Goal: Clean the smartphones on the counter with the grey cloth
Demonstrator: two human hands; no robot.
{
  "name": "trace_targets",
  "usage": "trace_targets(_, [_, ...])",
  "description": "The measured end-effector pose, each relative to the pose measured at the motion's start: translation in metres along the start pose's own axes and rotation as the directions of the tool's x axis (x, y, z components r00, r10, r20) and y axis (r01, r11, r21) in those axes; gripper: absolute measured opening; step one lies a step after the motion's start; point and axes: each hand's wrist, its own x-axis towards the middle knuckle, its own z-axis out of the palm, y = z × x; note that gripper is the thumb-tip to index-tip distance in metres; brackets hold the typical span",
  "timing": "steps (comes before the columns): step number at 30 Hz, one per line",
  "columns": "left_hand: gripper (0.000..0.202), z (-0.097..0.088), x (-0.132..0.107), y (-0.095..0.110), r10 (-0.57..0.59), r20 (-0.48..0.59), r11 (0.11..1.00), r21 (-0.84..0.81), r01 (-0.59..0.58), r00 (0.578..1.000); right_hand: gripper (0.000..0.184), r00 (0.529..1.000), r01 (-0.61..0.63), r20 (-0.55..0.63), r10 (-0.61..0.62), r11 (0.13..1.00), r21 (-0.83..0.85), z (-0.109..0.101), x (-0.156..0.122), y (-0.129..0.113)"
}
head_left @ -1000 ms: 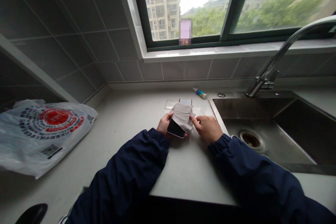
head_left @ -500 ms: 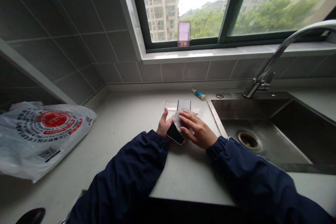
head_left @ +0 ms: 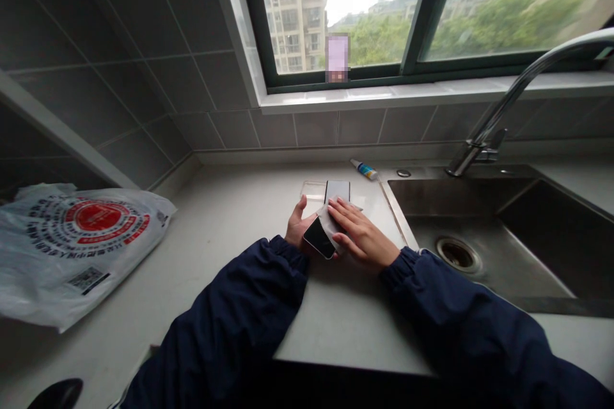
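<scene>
Kitchen counter, white stone top (head_left: 215,217), grey tile wall (head_left: 316,129) and window (head_left: 378,13) behind. Left hand (head_left: 300,228) supports a black-faced smartphone (head_left: 319,238) from beneath, fingers curled under it, thumb raised and off the glass. Phone sits tilted, above the counter. Right hand (head_left: 362,236) lies open, fingers extended over a grey microfibre cloth (head_left: 329,223), with the cloth pressed against the phone's upper part. Just behind: clear plastic cover (head_left: 313,192) beside a dark rectangular slab (head_left: 337,192). Small tube with blue band (head_left: 365,169) further back, near the stainless steel sink (head_left: 460,204) and gooseneck faucet (head_left: 480,147). Printed plastic bag (head_left: 62,249) well apart at left.
</scene>
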Motion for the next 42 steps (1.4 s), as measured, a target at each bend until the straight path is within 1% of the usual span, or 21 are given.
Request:
trace_targets(3, [0.097, 0.007, 0.000, -0.002, 0.005, -0.001, 1.000, -0.025, -0.005, 1.000, 0.072, 0.999, -0.024, 0.030, 0.024, 1.000, -0.003, 0.003, -0.001, 0.000])
trace_targets(6, [0.101, 0.014, 0.001, -0.005, 0.056, -0.025, 0.997, -0.054, -0.058, 0.998, 0.076, 0.998, -0.034, 0.054, 0.035, 0.999, -0.023, 0.005, -0.002, 0.000])
trace_targets(10, [0.105, 0.016, 0.002, -0.007, 0.064, -0.020, 0.994, -0.084, -0.065, 0.998, 0.075, 0.997, -0.024, 0.077, 0.026, 0.999, -0.027, 0.006, -0.002, 0.001])
trace_targets(14, [0.104, 0.009, 0.004, -0.007, 0.065, 0.018, 0.995, -0.074, -0.063, 0.998, 0.074, 0.994, -0.042, 0.097, 0.044, 0.999, -0.021, 0.004, -0.001, 0.001])
trace_targets(18, [0.105, -0.002, 0.006, -0.004, 0.064, 0.023, 0.998, 0.003, -0.064, 0.998, 0.074, 0.993, -0.058, 0.098, 0.062, 0.998, -0.036, 0.002, 0.000, -0.001])
trace_targets(21, [0.106, -0.009, 0.006, 0.001, -0.029, -0.015, 0.993, 0.111, 0.031, 0.999, 0.072, 0.993, -0.076, 0.082, 0.079, 0.996, -0.045, 0.002, 0.000, -0.001])
trace_targets(23, [0.108, -0.012, 0.005, 0.003, -0.095, -0.012, 0.978, 0.185, 0.096, 0.995, 0.073, 0.993, -0.101, 0.062, 0.104, 0.993, -0.055, 0.003, 0.000, 0.001])
trace_targets(25, [0.111, -0.015, 0.006, 0.004, -0.129, 0.029, 0.963, 0.244, 0.118, 0.991, 0.074, 0.990, -0.132, 0.037, 0.135, 0.989, -0.068, 0.005, -0.001, 0.002])
trace_targets(28, [0.110, -0.018, 0.007, 0.003, -0.139, 0.123, 0.949, 0.301, 0.097, 0.983, 0.077, 0.985, -0.175, -0.005, 0.175, 0.981, -0.080, 0.007, 0.000, 0.004])
trace_targets(31, [0.108, -0.022, 0.009, 0.002, -0.149, 0.176, 0.946, 0.311, 0.089, 0.973, 0.078, 0.981, -0.191, -0.028, 0.190, 0.978, -0.078, 0.007, 0.000, 0.005])
trace_targets(37, [0.104, -0.029, 0.011, 0.004, -0.145, 0.200, 0.959, 0.270, 0.087, 0.969, 0.076, 0.984, -0.176, -0.029, 0.174, 0.983, -0.060, 0.006, 0.000, 0.005])
trace_targets(40, [0.105, -0.028, 0.011, 0.003, -0.139, 0.184, 0.961, 0.264, 0.087, 0.973, 0.075, 0.984, -0.177, -0.033, 0.176, 0.982, -0.057, 0.007, 0.000, 0.006])
trace_targets(42, [0.107, -0.024, 0.009, 0.003, -0.132, 0.138, 0.963, 0.254, 0.094, 0.982, 0.076, 0.984, -0.178, -0.029, 0.177, 0.982, -0.055, 0.007, 0.000, 0.005])
